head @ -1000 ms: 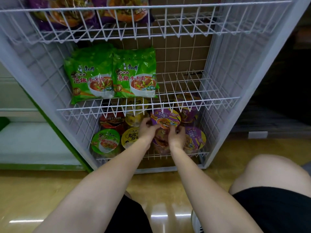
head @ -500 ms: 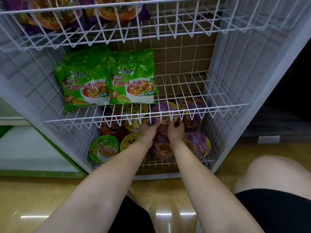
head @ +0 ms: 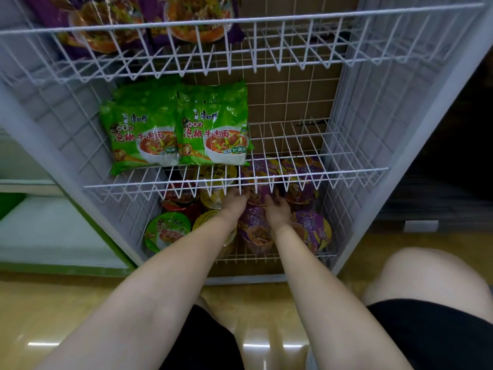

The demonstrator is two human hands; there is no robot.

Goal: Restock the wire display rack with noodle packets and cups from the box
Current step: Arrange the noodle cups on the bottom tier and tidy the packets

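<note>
The white wire rack (head: 354,172) fills the view. My left hand (head: 236,201) and my right hand (head: 277,210) reach into the bottom basket, under the front wire of the middle shelf. Between them they hold a purple noodle cup (head: 257,196) by its sides, above other cups; the fingertips are partly hidden behind the wires. Around it stand a green cup (head: 166,229), a yellow cup (head: 210,218), a red cup (head: 178,198) and more purple cups (head: 312,231). Two green noodle packets (head: 213,134) stand on the middle shelf's left half. The box is out of view.
Purple noodle packets (head: 197,20) lie on the top shelf at the left. The right halves of the top and middle shelves hold nothing. A green-edged white shelf unit (head: 48,231) stands to the left. My bare knee (head: 426,279) is at the lower right on the glossy floor.
Both hands have pushed the purple cup further back and up into the bottom basket, under the middle shelf's front wire. The camera has moved closer to the rack.
</note>
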